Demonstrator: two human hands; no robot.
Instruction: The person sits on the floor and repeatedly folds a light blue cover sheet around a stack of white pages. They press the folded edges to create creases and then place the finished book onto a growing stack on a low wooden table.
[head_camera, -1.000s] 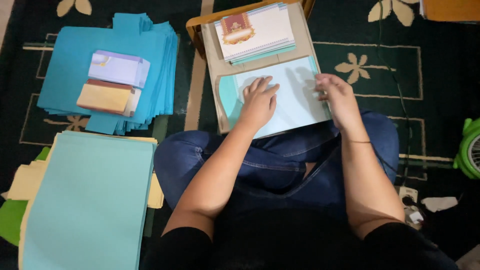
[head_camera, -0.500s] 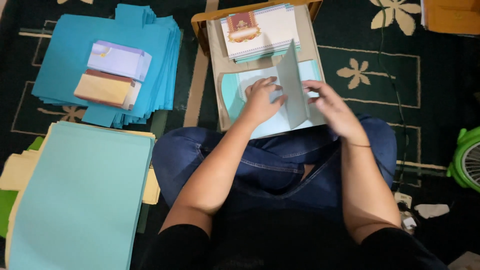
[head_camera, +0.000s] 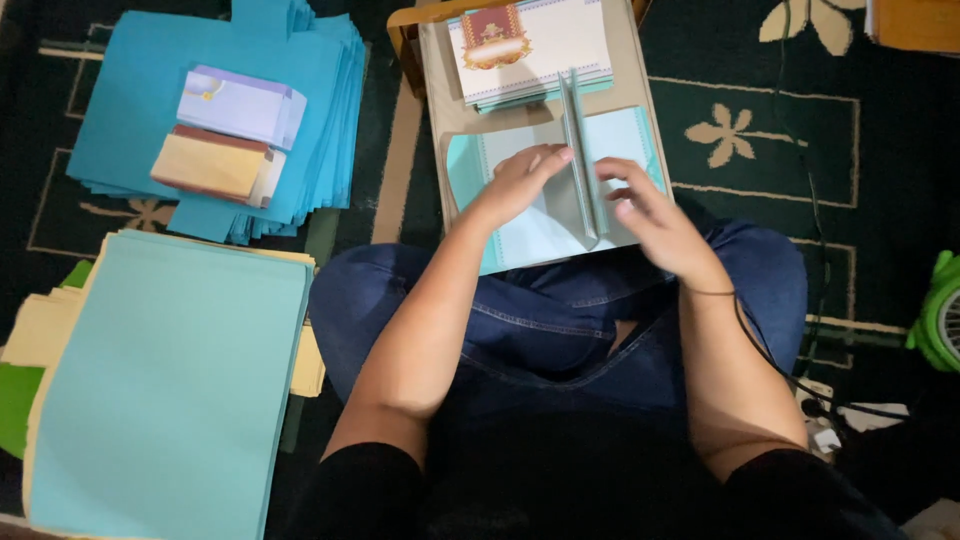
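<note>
Head view: pale teal paper sheet pinned by flat left hand; upright flap loosely pinched by right hand; crooked crease risked if slipped.

left hand flat on card | right hand lifts flap

Blue paper stacks, green fan, patterned carpet.
</note>
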